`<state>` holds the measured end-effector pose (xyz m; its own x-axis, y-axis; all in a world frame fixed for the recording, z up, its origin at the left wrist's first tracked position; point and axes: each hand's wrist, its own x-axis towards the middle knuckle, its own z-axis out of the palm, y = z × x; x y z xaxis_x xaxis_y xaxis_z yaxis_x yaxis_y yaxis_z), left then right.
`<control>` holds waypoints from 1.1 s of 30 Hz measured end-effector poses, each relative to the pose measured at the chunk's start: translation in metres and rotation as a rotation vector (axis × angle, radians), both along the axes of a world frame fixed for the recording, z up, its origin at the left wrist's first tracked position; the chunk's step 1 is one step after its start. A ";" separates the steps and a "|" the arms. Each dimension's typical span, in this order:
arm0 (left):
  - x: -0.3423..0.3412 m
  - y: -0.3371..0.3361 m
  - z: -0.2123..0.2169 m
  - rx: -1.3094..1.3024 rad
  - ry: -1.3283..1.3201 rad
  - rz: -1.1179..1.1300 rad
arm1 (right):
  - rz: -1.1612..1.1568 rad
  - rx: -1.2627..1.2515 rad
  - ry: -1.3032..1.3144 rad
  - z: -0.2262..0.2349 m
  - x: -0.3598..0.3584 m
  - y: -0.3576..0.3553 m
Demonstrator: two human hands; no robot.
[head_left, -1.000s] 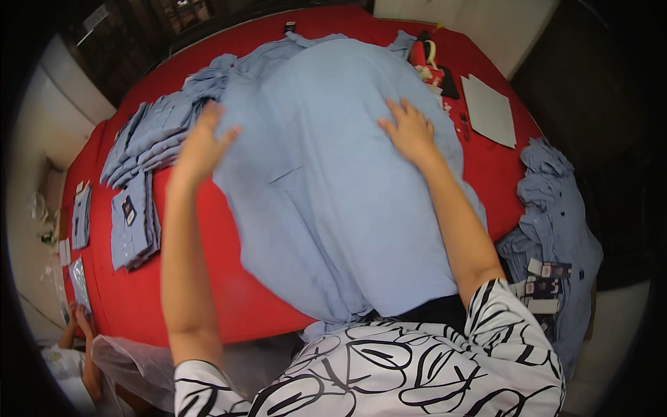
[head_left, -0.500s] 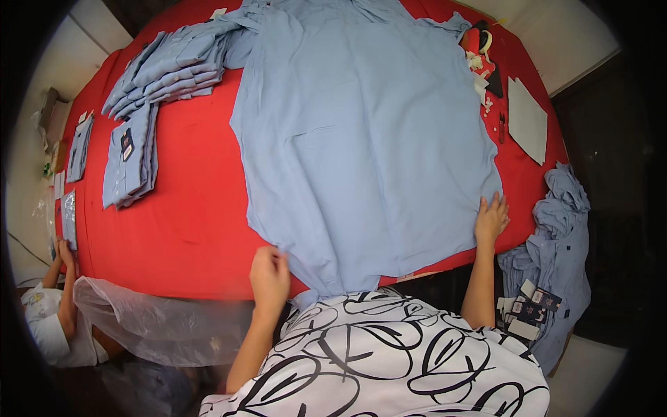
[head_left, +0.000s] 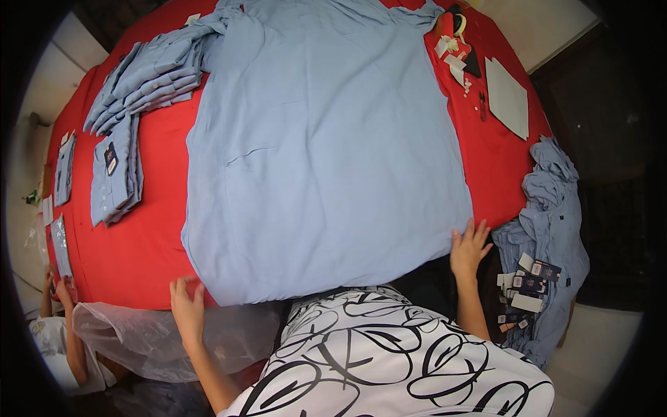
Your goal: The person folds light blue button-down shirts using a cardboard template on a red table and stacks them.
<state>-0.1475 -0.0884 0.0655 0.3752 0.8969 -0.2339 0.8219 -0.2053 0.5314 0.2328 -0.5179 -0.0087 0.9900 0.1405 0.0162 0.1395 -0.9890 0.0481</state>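
A light blue shirt (head_left: 326, 160) lies spread over the red-covered table, its lower edge along the near side and a small crease left of its middle. Beside the shirt's lower left corner is my left hand (head_left: 187, 306), fingers loosely bent and thumb apart, with nothing visible in it. At the lower right corner my right hand (head_left: 469, 251) rests with its fingers spread, fingertips at the cloth's edge.
Folded blue shirts (head_left: 156, 73) are stacked at the far left, with a tagged folded shirt (head_left: 114, 174) nearer. White sheets (head_left: 507, 97) lie at right. More blue shirts with tags (head_left: 552, 236) hang off the right side. Another person's hand (head_left: 66, 292) is at far left.
The shirt's lower left part has spread out to the left and flattened. My left hand has moved left and down; my right hand has shifted slightly left and nearer.
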 end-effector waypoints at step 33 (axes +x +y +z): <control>0.209 0.243 -0.069 0.376 -0.289 0.074 | -0.099 0.366 0.068 -0.003 0.506 0.039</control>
<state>0.0615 0.1544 -0.0039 0.3091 0.9261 0.2163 0.6707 -0.3735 0.6408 0.7386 -0.4794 -0.0116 0.9990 0.0410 -0.0185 0.0330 -0.9479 -0.3169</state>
